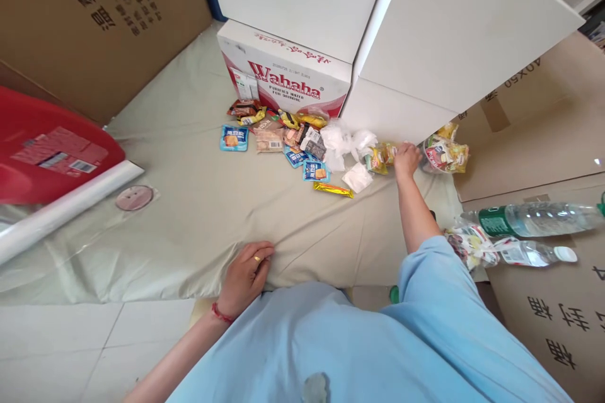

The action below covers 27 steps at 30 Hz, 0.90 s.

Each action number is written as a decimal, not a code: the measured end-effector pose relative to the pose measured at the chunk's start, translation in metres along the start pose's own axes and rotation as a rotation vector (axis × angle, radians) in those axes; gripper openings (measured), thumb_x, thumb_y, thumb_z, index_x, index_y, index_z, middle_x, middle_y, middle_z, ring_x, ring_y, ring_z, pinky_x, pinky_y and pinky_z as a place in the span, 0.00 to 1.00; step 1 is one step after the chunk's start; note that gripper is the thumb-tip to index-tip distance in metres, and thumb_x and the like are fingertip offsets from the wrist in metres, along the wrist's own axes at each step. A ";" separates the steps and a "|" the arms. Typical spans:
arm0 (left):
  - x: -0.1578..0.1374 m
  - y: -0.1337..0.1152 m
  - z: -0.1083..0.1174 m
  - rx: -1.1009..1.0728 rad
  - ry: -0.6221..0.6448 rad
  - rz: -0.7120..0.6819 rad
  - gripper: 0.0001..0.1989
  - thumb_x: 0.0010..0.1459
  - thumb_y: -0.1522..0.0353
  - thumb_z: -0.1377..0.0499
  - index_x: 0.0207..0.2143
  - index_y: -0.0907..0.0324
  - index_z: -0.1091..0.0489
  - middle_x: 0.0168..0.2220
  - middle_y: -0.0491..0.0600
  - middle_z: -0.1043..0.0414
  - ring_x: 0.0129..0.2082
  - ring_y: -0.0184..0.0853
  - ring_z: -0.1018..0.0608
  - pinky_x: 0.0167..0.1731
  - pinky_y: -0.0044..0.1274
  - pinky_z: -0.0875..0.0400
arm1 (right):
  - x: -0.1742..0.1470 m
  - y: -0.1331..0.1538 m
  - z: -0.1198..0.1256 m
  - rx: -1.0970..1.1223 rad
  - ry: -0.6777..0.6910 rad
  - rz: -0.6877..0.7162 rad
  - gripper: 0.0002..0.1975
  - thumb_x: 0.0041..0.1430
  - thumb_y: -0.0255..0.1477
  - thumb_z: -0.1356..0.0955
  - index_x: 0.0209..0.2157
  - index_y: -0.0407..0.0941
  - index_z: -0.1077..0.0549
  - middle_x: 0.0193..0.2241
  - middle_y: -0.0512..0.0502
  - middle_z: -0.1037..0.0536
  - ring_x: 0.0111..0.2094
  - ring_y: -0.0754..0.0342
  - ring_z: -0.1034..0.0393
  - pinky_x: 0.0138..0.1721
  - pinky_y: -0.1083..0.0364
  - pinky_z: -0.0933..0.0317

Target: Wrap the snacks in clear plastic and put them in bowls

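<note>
At the near edge of the cloth-covered counter [189,227], my left hand [246,277] rests palm down, fingers loosely bent and free of any visible object. Farther in, a slim yellow-wrapped bar [333,189] lies flat, with a white packet [358,177] just beyond its right end. To the right of these, my right arm extends across the counter. My right hand [407,159] is at the right end of a yellow packet [377,160]; the fingers are partly hidden, so I cannot tell whether they grip it. Right of this hand sits a clear bag [445,155] containing packaged food. To the left of the yellow packet are crumpled white plastic bags [336,141], followed by a mixed row of small snack packets [269,140]. Behind the row stands a Wahaha carton [288,72].
</note>
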<state>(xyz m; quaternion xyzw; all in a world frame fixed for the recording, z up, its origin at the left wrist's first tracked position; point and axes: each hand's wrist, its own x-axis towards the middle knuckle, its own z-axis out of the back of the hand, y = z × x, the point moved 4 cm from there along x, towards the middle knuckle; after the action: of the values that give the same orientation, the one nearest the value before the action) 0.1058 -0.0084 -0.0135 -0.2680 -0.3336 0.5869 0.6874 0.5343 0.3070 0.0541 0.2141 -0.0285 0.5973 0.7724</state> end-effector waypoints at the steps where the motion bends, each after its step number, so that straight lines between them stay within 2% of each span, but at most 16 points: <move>1: 0.000 0.000 0.000 -0.004 -0.003 0.002 0.14 0.66 0.66 0.48 0.42 0.54 0.22 0.45 0.53 0.20 0.46 0.40 0.19 0.49 0.34 0.22 | -0.011 0.003 0.006 0.008 -0.046 0.006 0.26 0.73 0.30 0.51 0.47 0.33 0.27 0.47 0.23 0.26 0.53 0.39 0.35 0.56 0.41 0.44; 2: 0.000 0.001 0.000 -0.008 -0.004 0.003 0.14 0.66 0.66 0.48 0.41 0.54 0.22 0.45 0.53 0.20 0.46 0.40 0.20 0.49 0.34 0.22 | -0.024 0.009 0.009 0.035 -0.070 0.036 0.24 0.72 0.30 0.49 0.47 0.35 0.26 0.46 0.26 0.25 0.52 0.41 0.34 0.57 0.43 0.43; 4: 0.001 0.001 -0.001 -0.015 0.000 0.002 0.14 0.66 0.65 0.48 0.41 0.54 0.22 0.45 0.53 0.20 0.46 0.40 0.20 0.48 0.34 0.22 | -0.056 0.024 0.008 0.124 -0.006 0.169 0.19 0.71 0.32 0.44 0.47 0.39 0.25 0.45 0.32 0.23 0.49 0.45 0.31 0.55 0.48 0.40; 6: 0.002 0.002 -0.001 -0.021 0.006 0.001 0.13 0.65 0.65 0.47 0.41 0.54 0.22 0.45 0.53 0.20 0.46 0.40 0.20 0.48 0.34 0.22 | -0.089 0.039 -0.001 0.165 0.165 0.277 0.16 0.68 0.34 0.38 0.48 0.42 0.25 0.45 0.37 0.23 0.46 0.46 0.30 0.51 0.50 0.37; 8: 0.002 0.002 0.000 -0.033 0.014 0.012 0.13 0.65 0.65 0.47 0.40 0.54 0.22 0.45 0.53 0.20 0.46 0.40 0.20 0.49 0.35 0.22 | -0.115 0.047 -0.011 0.160 0.321 0.284 0.15 0.63 0.33 0.34 0.48 0.44 0.24 0.43 0.39 0.22 0.45 0.46 0.30 0.48 0.50 0.36; 9: 0.001 0.001 0.001 -0.048 0.016 0.023 0.13 0.65 0.65 0.47 0.40 0.54 0.22 0.45 0.53 0.20 0.46 0.40 0.19 0.49 0.35 0.22 | -0.125 0.048 -0.013 0.171 0.362 0.262 0.14 0.62 0.31 0.34 0.47 0.43 0.23 0.42 0.39 0.22 0.44 0.46 0.30 0.47 0.50 0.36; 11: -0.001 0.001 0.004 -0.102 0.010 0.058 0.13 0.65 0.64 0.47 0.39 0.54 0.22 0.45 0.52 0.20 0.46 0.39 0.19 0.49 0.34 0.22 | -0.139 0.046 -0.010 0.280 0.343 0.197 0.12 0.61 0.31 0.35 0.43 0.43 0.23 0.40 0.40 0.22 0.41 0.48 0.30 0.47 0.50 0.35; 14: -0.002 -0.003 0.011 -0.216 -0.048 0.143 0.13 0.67 0.62 0.47 0.39 0.55 0.23 0.43 0.51 0.21 0.45 0.38 0.20 0.48 0.33 0.23 | -0.163 0.037 0.010 0.653 0.171 0.064 0.12 0.61 0.37 0.33 0.40 0.45 0.23 0.38 0.45 0.24 0.38 0.51 0.30 0.45 0.51 0.35; 16: 0.004 -0.009 0.015 -0.311 -0.073 0.208 0.13 0.67 0.59 0.45 0.40 0.55 0.24 0.42 0.50 0.22 0.44 0.37 0.20 0.47 0.32 0.23 | -0.188 0.035 0.021 0.963 0.119 -0.062 0.13 0.58 0.41 0.30 0.40 0.48 0.25 0.35 0.48 0.25 0.36 0.52 0.30 0.43 0.52 0.34; 18: 0.015 -0.020 0.014 -0.440 -0.040 0.270 0.14 0.67 0.57 0.45 0.42 0.55 0.24 0.43 0.51 0.23 0.43 0.37 0.21 0.44 0.31 0.23 | -0.219 0.046 0.023 1.238 0.196 -0.194 0.14 0.53 0.41 0.27 0.39 0.50 0.26 0.33 0.50 0.25 0.33 0.53 0.31 0.40 0.52 0.33; 20: 0.031 -0.033 0.007 -0.592 0.045 0.323 0.17 0.66 0.54 0.44 0.46 0.56 0.26 0.47 0.53 0.25 0.44 0.38 0.21 0.42 0.31 0.22 | -0.251 0.068 0.019 1.415 0.374 -0.309 0.16 0.49 0.40 0.24 0.38 0.50 0.25 0.32 0.50 0.23 0.30 0.53 0.31 0.36 0.52 0.33; 23: 0.054 -0.054 -0.013 -0.773 0.187 0.315 0.26 0.57 0.53 0.35 0.53 0.56 0.31 0.57 0.57 0.29 0.49 0.41 0.21 0.43 0.32 0.22 | -0.288 0.106 0.013 1.481 0.634 -0.387 0.16 0.47 0.40 0.22 0.36 0.49 0.23 0.31 0.49 0.22 0.30 0.53 0.31 0.34 0.53 0.34; 25: 0.062 -0.062 -0.026 -0.810 0.257 0.296 0.26 0.53 0.55 0.32 0.50 0.57 0.30 0.53 0.56 0.26 0.48 0.41 0.21 0.44 0.32 0.23 | -0.298 0.123 0.013 1.437 0.704 -0.364 0.15 0.49 0.41 0.23 0.34 0.48 0.23 0.30 0.50 0.22 0.30 0.55 0.32 0.33 0.55 0.36; 27: 0.065 -0.060 -0.032 -0.799 0.222 0.316 0.20 0.53 0.55 0.32 0.41 0.58 0.28 0.43 0.52 0.23 0.42 0.38 0.21 0.43 0.29 0.25 | -0.298 0.128 0.015 1.381 0.681 -0.333 0.15 0.51 0.42 0.23 0.33 0.47 0.24 0.28 0.52 0.24 0.28 0.56 0.34 0.32 0.57 0.38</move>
<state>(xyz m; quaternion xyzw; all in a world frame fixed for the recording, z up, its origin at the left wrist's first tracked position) 0.1739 0.0463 0.0219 -0.6215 -0.4134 0.4777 0.4633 0.3329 0.0551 0.0168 0.4521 0.6197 0.3889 0.5102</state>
